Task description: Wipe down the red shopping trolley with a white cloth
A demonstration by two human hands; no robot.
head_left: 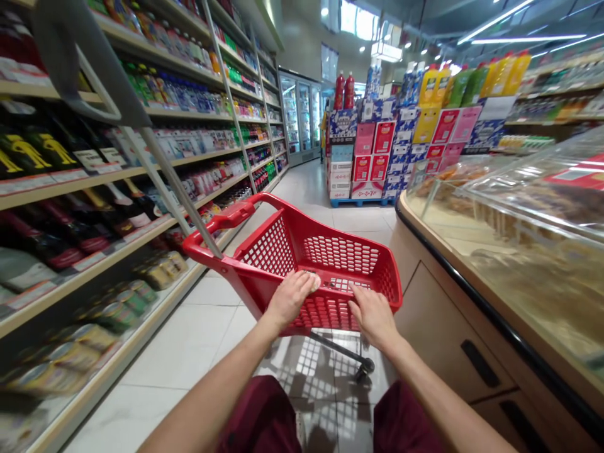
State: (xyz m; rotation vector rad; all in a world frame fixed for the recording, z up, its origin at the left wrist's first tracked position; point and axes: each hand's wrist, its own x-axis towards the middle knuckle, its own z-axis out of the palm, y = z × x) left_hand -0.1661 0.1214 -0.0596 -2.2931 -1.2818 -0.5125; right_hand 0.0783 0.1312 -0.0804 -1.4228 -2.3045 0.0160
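Note:
A red plastic shopping cart (264, 286) with a perforated basket stands sideways before me. Its long grey metal handle rises to the upper left. My left hand (291, 297) is closed over a small whitish wad, perhaps a cloth (313, 281), pressed on the near rim of the basket. Farther right along the same rim is my right hand (375, 314), its fingers over the edge and thumb against the outer wall. No goods show in the visible part of the basket. Under it, a dark strut ends in a caster wheel (364, 368).
Shelves (113, 245) of bottles and cans line the left side. To the right stands a wooden counter (438, 314) with clear covers over food. Stacked drink boxes (370, 154) on a blue pallet (346, 202) stand ahead, with glass-door coolers (302, 116) behind. The floor is pale tile.

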